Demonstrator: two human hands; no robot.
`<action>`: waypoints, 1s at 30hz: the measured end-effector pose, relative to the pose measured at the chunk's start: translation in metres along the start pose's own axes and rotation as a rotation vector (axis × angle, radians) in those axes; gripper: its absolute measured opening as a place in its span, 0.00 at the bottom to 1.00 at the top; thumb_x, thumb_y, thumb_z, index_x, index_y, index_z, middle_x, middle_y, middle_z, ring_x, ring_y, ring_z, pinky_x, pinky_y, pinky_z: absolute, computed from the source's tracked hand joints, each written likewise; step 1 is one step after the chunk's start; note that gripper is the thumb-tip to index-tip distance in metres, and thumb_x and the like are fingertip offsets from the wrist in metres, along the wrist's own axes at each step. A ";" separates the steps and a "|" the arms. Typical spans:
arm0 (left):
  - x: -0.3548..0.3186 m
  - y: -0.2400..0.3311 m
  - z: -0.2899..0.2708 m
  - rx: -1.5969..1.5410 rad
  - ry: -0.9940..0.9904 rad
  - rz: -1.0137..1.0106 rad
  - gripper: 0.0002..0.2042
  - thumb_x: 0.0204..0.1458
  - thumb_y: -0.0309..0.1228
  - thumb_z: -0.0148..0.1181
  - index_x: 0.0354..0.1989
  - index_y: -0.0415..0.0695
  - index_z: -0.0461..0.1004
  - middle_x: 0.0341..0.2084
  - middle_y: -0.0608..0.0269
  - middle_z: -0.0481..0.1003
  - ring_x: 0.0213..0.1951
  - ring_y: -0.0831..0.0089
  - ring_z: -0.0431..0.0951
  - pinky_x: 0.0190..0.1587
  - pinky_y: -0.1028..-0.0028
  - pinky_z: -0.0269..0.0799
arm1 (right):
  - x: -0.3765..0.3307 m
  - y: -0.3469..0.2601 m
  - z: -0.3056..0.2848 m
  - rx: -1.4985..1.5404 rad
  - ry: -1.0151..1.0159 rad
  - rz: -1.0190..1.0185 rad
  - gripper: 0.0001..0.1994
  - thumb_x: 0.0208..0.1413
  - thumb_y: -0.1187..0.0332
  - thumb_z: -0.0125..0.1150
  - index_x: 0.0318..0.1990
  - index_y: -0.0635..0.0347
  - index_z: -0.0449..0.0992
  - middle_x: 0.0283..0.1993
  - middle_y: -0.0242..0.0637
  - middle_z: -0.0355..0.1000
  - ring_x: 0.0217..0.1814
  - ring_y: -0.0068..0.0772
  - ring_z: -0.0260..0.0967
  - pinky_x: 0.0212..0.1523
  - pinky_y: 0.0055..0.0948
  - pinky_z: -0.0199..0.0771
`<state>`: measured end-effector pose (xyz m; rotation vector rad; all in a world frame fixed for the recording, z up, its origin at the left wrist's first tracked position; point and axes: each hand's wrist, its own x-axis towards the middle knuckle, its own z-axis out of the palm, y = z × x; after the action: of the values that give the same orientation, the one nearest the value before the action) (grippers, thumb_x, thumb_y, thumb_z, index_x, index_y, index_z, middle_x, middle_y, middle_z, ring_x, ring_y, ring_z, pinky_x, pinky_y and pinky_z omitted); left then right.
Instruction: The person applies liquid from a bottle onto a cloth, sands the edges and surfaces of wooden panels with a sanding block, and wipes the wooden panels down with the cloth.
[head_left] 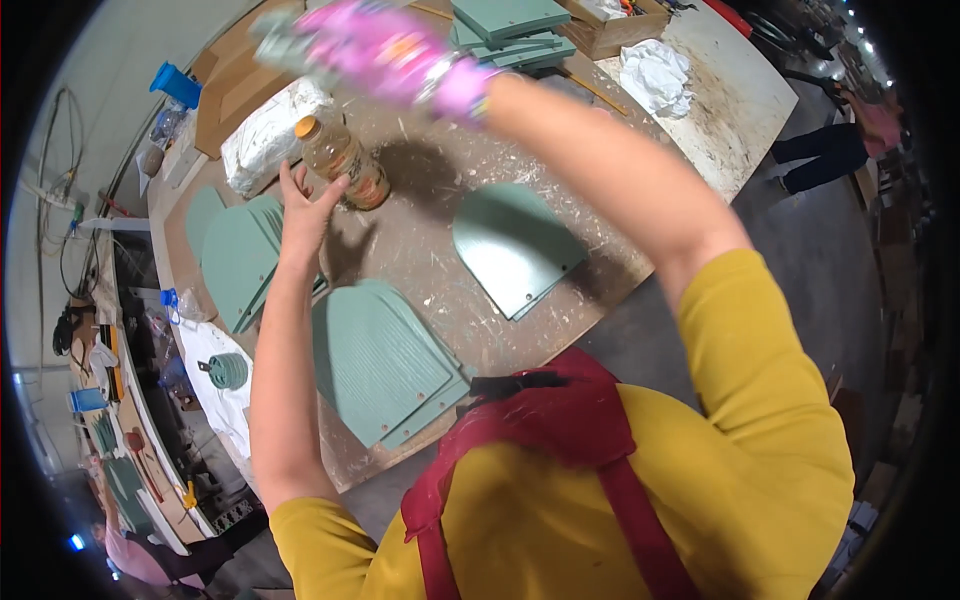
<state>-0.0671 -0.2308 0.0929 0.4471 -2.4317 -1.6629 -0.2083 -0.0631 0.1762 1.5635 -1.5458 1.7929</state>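
Note:
My bare left hand (308,208) is at the near side of a clear bottle (345,168) with an orange cap and brownish contents. Its thumb and fingers are spread, the thumb overlapping the bottle's side; whether it touches cannot be told. My right hand (365,52) wears a pink patterned glove with greyish fingertips. Stretched across the far side of the table, it is smeared by motion, so its grip is unclear. Green rounded boards lie about: a fanned stack (385,365) near me, another stack (240,250) at the left, and a small glossy stack (515,245) to the right.
The paint-spattered table (420,265) also holds a white wrapped bundle (270,135), a cardboard box (235,85), more green boards (510,20), crumpled white paper (655,75) and a blue cup (177,85). One person (840,135) stands far right, another (140,550) lower left.

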 end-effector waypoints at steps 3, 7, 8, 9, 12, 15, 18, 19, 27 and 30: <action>0.018 -0.010 0.016 -0.065 -0.076 0.050 0.33 0.53 0.38 0.59 0.64 0.37 0.54 0.59 0.49 0.63 0.59 0.62 0.64 0.59 0.67 0.60 | -0.013 -0.019 0.061 -0.878 -0.583 0.323 0.19 0.49 0.63 0.54 0.50 0.54 0.73 0.46 0.44 0.74 0.45 0.40 0.74 0.41 0.42 0.74; 0.042 -0.070 0.004 0.116 -0.084 0.180 0.22 0.57 0.35 0.54 0.58 0.39 0.65 0.53 0.56 0.70 0.54 0.68 0.69 0.57 0.69 0.63 | -0.056 0.009 0.100 -0.796 -0.216 0.254 0.23 0.43 0.63 0.61 0.50 0.56 0.72 0.51 0.43 0.68 0.52 0.48 0.68 0.45 0.44 0.71; 0.041 -0.067 0.010 0.129 -0.092 0.211 0.23 0.57 0.34 0.54 0.60 0.39 0.64 0.54 0.57 0.70 0.54 0.69 0.69 0.57 0.69 0.62 | -0.058 0.011 0.095 -0.771 -0.200 0.238 0.25 0.41 0.63 0.63 0.51 0.56 0.72 0.52 0.43 0.67 0.53 0.48 0.66 0.45 0.43 0.71; 0.044 -0.088 -0.001 0.038 -0.112 0.082 0.23 0.59 0.36 0.51 0.62 0.41 0.61 0.55 0.61 0.69 0.55 0.69 0.69 0.58 0.69 0.62 | -0.057 0.000 0.091 -0.762 -0.196 0.208 0.25 0.40 0.63 0.64 0.50 0.57 0.72 0.52 0.43 0.67 0.53 0.48 0.66 0.46 0.42 0.71; 0.046 -0.052 0.031 -0.102 -0.086 -0.052 0.25 0.55 0.31 0.58 0.60 0.39 0.62 0.56 0.57 0.68 0.54 0.69 0.69 0.58 0.70 0.62 | -0.055 -0.017 0.067 -0.826 -0.172 0.256 0.24 0.41 0.67 0.65 0.50 0.58 0.73 0.53 0.45 0.67 0.53 0.49 0.66 0.51 0.40 0.70; 0.063 -0.067 0.034 -0.127 -0.018 0.131 0.28 0.44 0.27 0.65 0.55 0.37 0.63 0.51 0.50 0.70 0.52 0.67 0.71 0.56 0.70 0.63 | -0.067 0.017 0.060 -0.615 0.038 0.206 0.24 0.44 0.72 0.61 0.54 0.54 0.71 0.57 0.51 0.66 0.56 0.51 0.66 0.57 0.38 0.67; 0.037 -0.004 0.048 0.275 -0.015 0.297 0.31 0.39 0.26 0.65 0.56 0.39 0.64 0.48 0.52 0.71 0.50 0.61 0.72 0.55 0.68 0.64 | -0.082 0.013 0.017 -0.267 0.140 0.479 0.21 0.49 0.73 0.58 0.54 0.57 0.71 0.56 0.45 0.68 0.55 0.42 0.68 0.56 0.33 0.68; 0.035 -0.006 0.045 0.380 0.051 0.426 0.31 0.37 0.26 0.66 0.55 0.41 0.65 0.48 0.52 0.70 0.49 0.54 0.72 0.53 0.65 0.66 | -0.090 0.009 0.014 0.239 0.353 0.629 0.20 0.52 0.73 0.56 0.54 0.59 0.70 0.55 0.41 0.68 0.55 0.37 0.68 0.55 0.30 0.68; 0.002 0.048 0.027 1.098 -0.109 0.659 0.32 0.34 0.28 0.68 0.54 0.51 0.67 0.39 0.56 0.68 0.43 0.57 0.71 0.45 0.59 0.64 | -0.152 -0.028 -0.016 1.368 0.479 1.060 0.13 0.61 0.65 0.47 0.50 0.59 0.67 0.37 0.41 0.73 0.29 0.38 0.75 0.28 0.35 0.80; -0.005 0.051 0.020 1.181 -0.109 0.672 0.32 0.34 0.27 0.68 0.54 0.53 0.67 0.38 0.57 0.68 0.43 0.60 0.71 0.45 0.61 0.63 | -0.173 -0.029 -0.018 1.373 0.682 1.185 0.16 0.62 0.61 0.47 0.53 0.59 0.65 0.41 0.46 0.71 0.39 0.45 0.73 0.41 0.42 0.77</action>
<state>-0.0762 -0.1946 0.1329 -0.3529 -2.8929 0.0865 -0.1324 0.0315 0.0485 -0.2385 -0.7321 3.8687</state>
